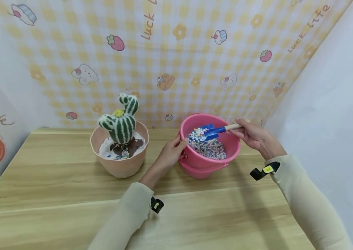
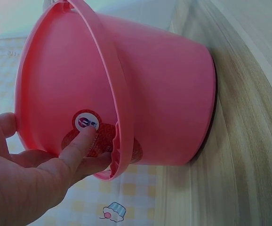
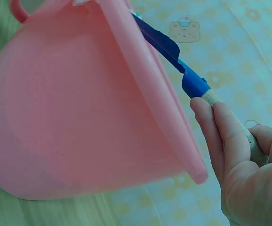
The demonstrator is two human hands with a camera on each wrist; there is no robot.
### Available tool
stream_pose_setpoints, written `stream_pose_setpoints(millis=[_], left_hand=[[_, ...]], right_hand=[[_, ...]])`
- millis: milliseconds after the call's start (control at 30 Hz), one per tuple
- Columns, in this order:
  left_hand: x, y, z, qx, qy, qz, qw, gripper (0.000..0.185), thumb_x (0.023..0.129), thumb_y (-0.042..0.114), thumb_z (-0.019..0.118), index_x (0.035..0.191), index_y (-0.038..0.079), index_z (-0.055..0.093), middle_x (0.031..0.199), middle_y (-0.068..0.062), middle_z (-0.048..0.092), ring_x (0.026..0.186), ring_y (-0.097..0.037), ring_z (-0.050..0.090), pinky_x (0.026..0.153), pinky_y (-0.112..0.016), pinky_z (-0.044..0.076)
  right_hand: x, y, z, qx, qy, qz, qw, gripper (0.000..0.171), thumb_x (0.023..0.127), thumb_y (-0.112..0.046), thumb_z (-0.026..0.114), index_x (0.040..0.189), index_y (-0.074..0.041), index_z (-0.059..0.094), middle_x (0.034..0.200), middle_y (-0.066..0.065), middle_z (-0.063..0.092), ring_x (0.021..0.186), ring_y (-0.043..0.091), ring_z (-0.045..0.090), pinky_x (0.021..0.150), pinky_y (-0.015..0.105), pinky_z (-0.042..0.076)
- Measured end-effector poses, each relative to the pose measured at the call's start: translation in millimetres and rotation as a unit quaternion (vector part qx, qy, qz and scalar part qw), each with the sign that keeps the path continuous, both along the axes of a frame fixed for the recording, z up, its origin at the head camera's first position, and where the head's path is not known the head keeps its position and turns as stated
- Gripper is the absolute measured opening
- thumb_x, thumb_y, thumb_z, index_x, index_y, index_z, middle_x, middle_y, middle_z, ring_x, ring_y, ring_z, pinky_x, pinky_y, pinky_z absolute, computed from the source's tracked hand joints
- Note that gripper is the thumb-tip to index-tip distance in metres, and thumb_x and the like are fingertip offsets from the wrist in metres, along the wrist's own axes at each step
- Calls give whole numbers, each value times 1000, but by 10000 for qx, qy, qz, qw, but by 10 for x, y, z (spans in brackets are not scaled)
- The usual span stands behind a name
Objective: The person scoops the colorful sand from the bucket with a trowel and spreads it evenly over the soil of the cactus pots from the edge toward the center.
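Observation:
In the head view, a pink bucket (image 1: 201,163) holds multicoloured small pebbles (image 1: 209,150). My left hand (image 1: 172,152) grips the bucket's left rim, thumb at the edge and fingers against the outer wall beside a round sticker (image 2: 86,121). My right hand (image 1: 252,133) holds the wooden handle (image 1: 235,126) of a small trowel with a blue blade (image 1: 215,131). Pale pebbles (image 1: 199,134) lie heaped on that blade, over the bucket's opening. From the right wrist view, the blade (image 3: 162,41) shows beyond the bucket rim, its load mostly hidden.
Left of the bucket stands a peach-coloured pot (image 1: 123,168) with a knitted green-and-white cactus (image 1: 123,128), white filling, a brown patch and a few pebbles. Both containers are on a wooden table (image 1: 70,194). A checked patterned cloth (image 1: 170,62) hangs behind; a white wall (image 1: 329,114) rises at right.

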State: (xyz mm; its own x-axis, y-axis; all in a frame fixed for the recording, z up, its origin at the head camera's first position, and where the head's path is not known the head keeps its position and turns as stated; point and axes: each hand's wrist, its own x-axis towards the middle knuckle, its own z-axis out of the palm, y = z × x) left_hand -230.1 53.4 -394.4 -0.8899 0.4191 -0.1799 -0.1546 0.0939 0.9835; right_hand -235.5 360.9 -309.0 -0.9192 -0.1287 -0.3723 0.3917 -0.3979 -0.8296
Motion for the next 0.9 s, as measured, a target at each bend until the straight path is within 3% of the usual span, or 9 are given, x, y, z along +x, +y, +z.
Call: stream_pose_setpoints(millis=[467, 900], left_hand=[[24, -72, -69, -17, -7, 123, 9999, 60, 103, 46, 47, 157, 29, 27, 158, -5, 38, 129, -25, 55, 99, -36, 53], [9, -7, -1, -65, 62, 99, 9999, 61, 101, 47, 50, 157, 31, 28, 155, -5, 41, 127, -22, 55, 99, -38, 54]], right_hand=[[-1, -5, -85, -82, 78, -219, 9997, 30, 106, -20, 45, 98, 0, 67, 91, 24, 73, 86, 29, 75, 81, 22, 58], [105, 63, -37, -303, 246, -379, 9985, 34, 106, -20, 46, 97, 2, 71, 90, 23, 73, 86, 29, 75, 83, 23, 57]])
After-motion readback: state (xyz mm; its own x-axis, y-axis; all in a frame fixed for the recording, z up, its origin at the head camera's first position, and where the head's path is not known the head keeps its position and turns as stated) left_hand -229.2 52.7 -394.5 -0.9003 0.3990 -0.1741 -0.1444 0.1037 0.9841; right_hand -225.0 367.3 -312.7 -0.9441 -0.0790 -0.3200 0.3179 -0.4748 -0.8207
